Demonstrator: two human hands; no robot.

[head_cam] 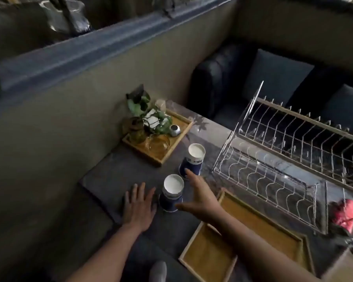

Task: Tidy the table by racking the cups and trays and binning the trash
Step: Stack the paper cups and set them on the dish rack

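Observation:
Two dark blue paper cups stand upside down on the grey table point(114, 165), white bottoms up: the near cup point(172, 194) and the far cup point(193, 159). My left hand point(138, 206) lies flat on the table just left of the near cup, fingers spread. My right hand point(200, 197) hovers open just right of the near cup, fingertips reaching toward the base of the far cup, holding nothing. Two empty wooden trays lie at the near right, a small one point(207, 255) and a larger one point(259, 222). A white wire dish rack point(283, 159) stands empty at the right.
A third wooden tray point(177, 147) against the wall carries a potted plant, a glass dish and a small metal cup. A crumpled pink wrapper point(345, 213) lies at the right edge. A dark sofa point(232, 78) with cushions sits beyond the table.

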